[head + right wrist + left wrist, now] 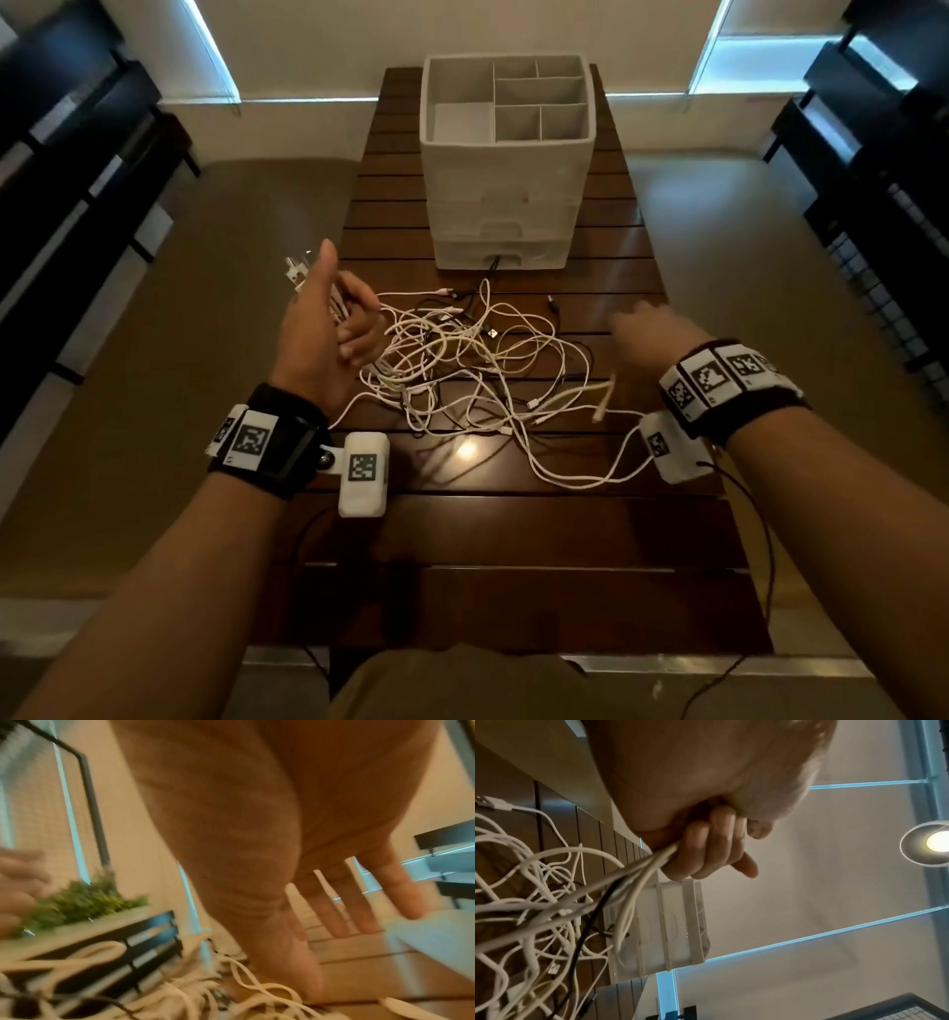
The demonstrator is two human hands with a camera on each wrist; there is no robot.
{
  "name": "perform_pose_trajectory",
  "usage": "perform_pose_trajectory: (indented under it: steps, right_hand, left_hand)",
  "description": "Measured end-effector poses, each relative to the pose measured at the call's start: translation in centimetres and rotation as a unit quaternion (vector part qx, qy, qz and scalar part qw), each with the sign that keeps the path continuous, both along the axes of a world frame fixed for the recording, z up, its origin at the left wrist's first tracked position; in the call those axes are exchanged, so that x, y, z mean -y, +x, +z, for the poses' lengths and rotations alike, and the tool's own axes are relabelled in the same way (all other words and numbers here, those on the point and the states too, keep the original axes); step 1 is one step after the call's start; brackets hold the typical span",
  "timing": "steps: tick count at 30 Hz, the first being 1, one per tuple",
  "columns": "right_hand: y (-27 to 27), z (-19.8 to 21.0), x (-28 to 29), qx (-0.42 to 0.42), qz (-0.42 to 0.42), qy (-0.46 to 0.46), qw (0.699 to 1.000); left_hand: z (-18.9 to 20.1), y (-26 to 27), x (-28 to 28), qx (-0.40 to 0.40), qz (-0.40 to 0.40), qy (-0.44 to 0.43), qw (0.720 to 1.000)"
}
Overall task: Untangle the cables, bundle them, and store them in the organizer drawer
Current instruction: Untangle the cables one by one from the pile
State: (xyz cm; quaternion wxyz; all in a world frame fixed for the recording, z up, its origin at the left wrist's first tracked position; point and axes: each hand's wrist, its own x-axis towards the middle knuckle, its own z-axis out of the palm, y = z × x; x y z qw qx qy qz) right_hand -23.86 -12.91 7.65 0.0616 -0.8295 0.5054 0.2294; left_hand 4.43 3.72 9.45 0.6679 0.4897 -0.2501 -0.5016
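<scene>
A tangle of white and black cables (472,360) lies on the dark slatted wooden table (513,539). My left hand (328,318) is raised at the tangle's left side and grips a bunch of cable strands (639,870) with curled fingers; white plugs (298,270) stick out past the thumb. My right hand (652,329) hovers blurred over the table at the tangle's right, fingers (342,914) spread straight, holding nothing. The white organizer (506,159) stands at the table's far end, drawers closed, with a black cable (494,264) hanging out of the bottom drawer.
The organizer's top tray (513,97) has several open compartments. Dark chairs (77,169) flank the table on both sides. A planter with green plants (82,900) sits to the left. Bare table surface lies between the tangle and me.
</scene>
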Motion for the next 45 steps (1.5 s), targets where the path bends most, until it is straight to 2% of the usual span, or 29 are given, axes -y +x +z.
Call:
perform_pose_trajectory:
  steps: [2, 4, 7, 10, 13, 18, 25, 30, 35, 37, 39, 40, 41, 43, 44, 45]
  right_hand:
    - [2.5, 1.6, -1.5, 0.128, 0.074, 0.018, 0.989]
    - [5.5, 3.1, -4.0, 0.278, 0.145, 0.08, 0.946]
    - [9.5, 2.0, -7.5, 0.376, 0.198, 0.133, 0.895]
    - [10.9, -0.2, -8.9, 0.443, 0.18, 0.149, 0.866]
    - [10.2, -1.3, -8.3, 0.446, 0.124, 0.16, 0.872]
    - [8.5, -0.6, -6.7, 0.405, 0.143, 0.095, 0.898]
    - [5.7, -0.5, -4.8, 0.329, 0.133, 0.045, 0.934]
    - [5.0, 1.2, -4.2, 0.306, 0.138, 0.05, 0.941]
    - [4.6, 1.5, -3.8, 0.214, 0.146, 0.093, 0.961]
    - [4.7, 1.6, -3.7, 0.284, 0.125, 0.016, 0.95]
    - [4.7, 1.8, -3.3, 0.398, 0.111, -0.078, 0.907]
    - [4.7, 1.9, -3.1, 0.431, 0.113, -0.081, 0.892]
    - [4.8, 1.9, -2.8, 0.431, 0.117, -0.051, 0.893]
    - [4.7, 1.9, -2.6, 0.386, 0.11, 0.019, 0.916]
    - [4.6, 1.9, -2.6, 0.391, 0.105, 0.024, 0.914]
    - [4.4, 2.0, -2.7, 0.425, 0.098, 0.01, 0.9]
  left_hand:
    - [0.2, -0.7, 0.4, -0.009, -0.017, -0.008, 1.0]
    - [0.6, -1.7, 0.7, -0.023, -0.035, -0.022, 0.999]
    - [1.5, -3.1, 1.0, -0.052, -0.045, -0.038, 0.997]
    - [2.1, -3.5, 0.8, -0.066, -0.026, -0.044, 0.996]
    - [2.5, -2.2, 0.6, -0.073, -0.006, -0.039, 0.997]
    - [3.0, -0.1, 0.1, -0.084, 0.039, -0.028, 0.995]
    - [3.1, 2.3, -0.4, -0.006, 0.043, -0.009, 0.999]
    - [3.0, 4.0, -0.6, -0.001, 0.07, -0.007, 0.998]
    - [2.9, 5.1, -0.6, 0.001, 0.089, -0.012, 0.996]
    - [2.7, 5.4, -0.6, 0.006, 0.099, -0.013, 0.995]
    - [2.7, 5.6, -0.6, 0.002, 0.104, -0.017, 0.994]
    - [2.8, 5.8, -0.6, 0.002, 0.107, -0.018, 0.994]
    - [3.0, 5.9, -0.7, 0.006, 0.11, -0.018, 0.994]
    - [3.2, 6.0, -0.7, 0.008, 0.114, -0.022, 0.993]
    - [3.2, 6.0, -0.7, 0.008, 0.115, -0.02, 0.993]
    - [3.2, 5.9, -0.7, 0.008, 0.116, -0.015, 0.993]
